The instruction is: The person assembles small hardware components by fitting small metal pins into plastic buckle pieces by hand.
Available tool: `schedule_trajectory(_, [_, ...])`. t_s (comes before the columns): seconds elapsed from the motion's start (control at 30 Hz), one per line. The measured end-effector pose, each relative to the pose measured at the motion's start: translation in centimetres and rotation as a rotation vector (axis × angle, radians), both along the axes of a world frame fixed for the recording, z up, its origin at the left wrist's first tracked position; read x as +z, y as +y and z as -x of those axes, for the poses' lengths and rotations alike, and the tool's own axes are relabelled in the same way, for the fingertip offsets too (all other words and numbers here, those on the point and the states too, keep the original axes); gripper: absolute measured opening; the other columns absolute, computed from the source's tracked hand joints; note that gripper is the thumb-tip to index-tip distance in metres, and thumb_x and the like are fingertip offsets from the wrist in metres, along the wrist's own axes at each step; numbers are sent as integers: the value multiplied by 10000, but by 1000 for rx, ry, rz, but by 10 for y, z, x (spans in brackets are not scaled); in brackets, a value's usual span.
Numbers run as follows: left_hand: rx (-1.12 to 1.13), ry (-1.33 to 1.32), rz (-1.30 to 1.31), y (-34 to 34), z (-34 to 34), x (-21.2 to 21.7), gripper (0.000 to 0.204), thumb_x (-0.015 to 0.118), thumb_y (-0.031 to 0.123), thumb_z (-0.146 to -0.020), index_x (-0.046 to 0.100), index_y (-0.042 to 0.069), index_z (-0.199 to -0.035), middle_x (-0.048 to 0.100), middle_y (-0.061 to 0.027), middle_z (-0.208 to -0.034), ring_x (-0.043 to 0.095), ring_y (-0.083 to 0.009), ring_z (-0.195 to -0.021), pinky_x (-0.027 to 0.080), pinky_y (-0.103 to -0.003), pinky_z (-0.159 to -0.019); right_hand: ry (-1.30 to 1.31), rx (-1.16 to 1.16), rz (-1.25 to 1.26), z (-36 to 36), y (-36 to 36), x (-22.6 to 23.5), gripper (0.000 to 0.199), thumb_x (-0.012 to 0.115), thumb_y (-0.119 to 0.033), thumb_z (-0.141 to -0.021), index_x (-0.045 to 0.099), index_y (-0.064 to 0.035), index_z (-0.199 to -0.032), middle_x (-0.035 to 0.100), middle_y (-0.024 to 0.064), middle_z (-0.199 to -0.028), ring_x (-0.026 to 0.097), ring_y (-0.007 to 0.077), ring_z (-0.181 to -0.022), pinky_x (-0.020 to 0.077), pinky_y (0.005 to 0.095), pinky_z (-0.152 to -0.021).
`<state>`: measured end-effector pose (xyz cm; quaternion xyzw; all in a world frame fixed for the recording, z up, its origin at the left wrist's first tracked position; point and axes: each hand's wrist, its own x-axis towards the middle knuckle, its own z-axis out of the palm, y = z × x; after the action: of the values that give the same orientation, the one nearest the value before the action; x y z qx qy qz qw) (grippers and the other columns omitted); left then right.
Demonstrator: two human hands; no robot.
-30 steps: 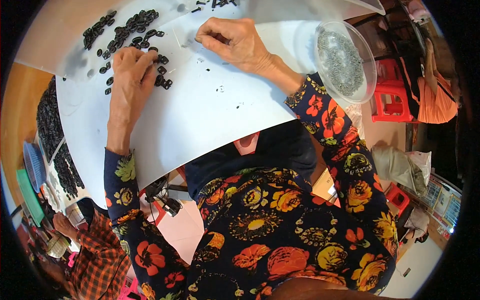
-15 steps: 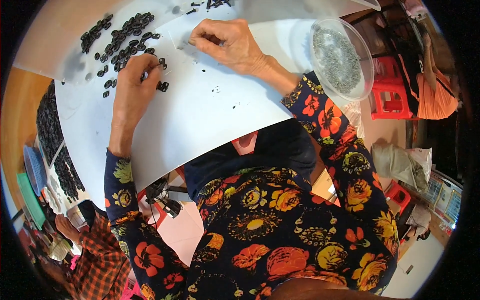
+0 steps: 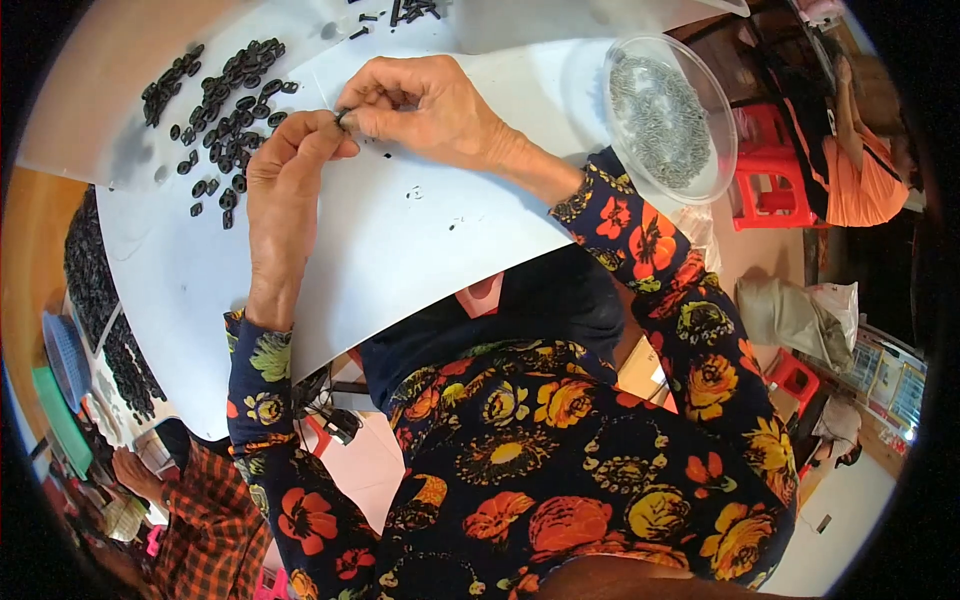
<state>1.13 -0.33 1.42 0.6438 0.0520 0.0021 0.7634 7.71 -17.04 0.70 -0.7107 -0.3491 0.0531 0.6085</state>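
Observation:
My left hand (image 3: 285, 170) and my right hand (image 3: 425, 105) meet fingertip to fingertip over a white sheet (image 3: 400, 250), both pinching one small black ring-shaped part (image 3: 343, 117). A heap of the same small black parts (image 3: 220, 110) lies on the sheet just left of my left hand. Right of my right forearm stands a clear round plastic bowl (image 3: 668, 115) filled with small grey metal pieces. My flowered sleeves come up from the lower edge.
Several more black parts (image 3: 400, 12) lie at the top edge. At the far left, dark piles (image 3: 95, 300) sit by a blue basket (image 3: 65, 355); a person in a checked shirt (image 3: 205, 530) works below. Red stools (image 3: 765, 170) and a person in orange (image 3: 850, 150) are at right.
My left hand rose from the heap of black parts, carrying one, and moved right to meet my right hand. My right hand stayed nearly in place.

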Motion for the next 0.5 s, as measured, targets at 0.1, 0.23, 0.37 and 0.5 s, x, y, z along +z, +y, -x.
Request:
schedule_trajectory(0.1, [-34, -22, -99, -5, -1, 7, 104, 557, 112, -870, 613, 26, -861, 600, -13, -756, 540, -89, -745, 406, -244, -770, 191, 24, -60, -1, -1, -1, 132, 639, -78, -826, 647, -13, -941, 598, -21, -702, 491, 32, -604, 418, 190, -551])
schedule_trajectory(0.23, [-125, -27, -66, -5, -4, 3, 105, 541, 107, -873, 587, 38, -808, 581, -13, -743, 521, -93, -725, 406, -249, -760, 234, -17, -130, -3, -1, 1, 125, 624, -102, -857, 649, -7, -934, 599, -12, -696, 499, 38, -589, 420, 185, -546])
schedule_trajectory(0.37, [-149, -4, 77, -3, -6, -1, 108, 531, 102, -873, 589, 35, -812, 571, -11, -722, 519, -98, -721, 405, -248, -759, 232, 9, -140, -6, -1, 2, 98, 618, -78, -834, 650, 3, -877, 611, 20, -668, 539, 64, -568, 448, 214, -521])
schedule_trajectory(0.5, [-130, -42, 90, -1, -6, -5, 107, 527, 104, -870, 586, 31, -819, 569, -5, -703, 516, -104, -713, 413, -257, -752, 190, 26, -92, -4, 1, 4, 107, 619, -74, -828, 645, 2, -899, 618, 22, -680, 535, 61, -566, 447, 211, -527])
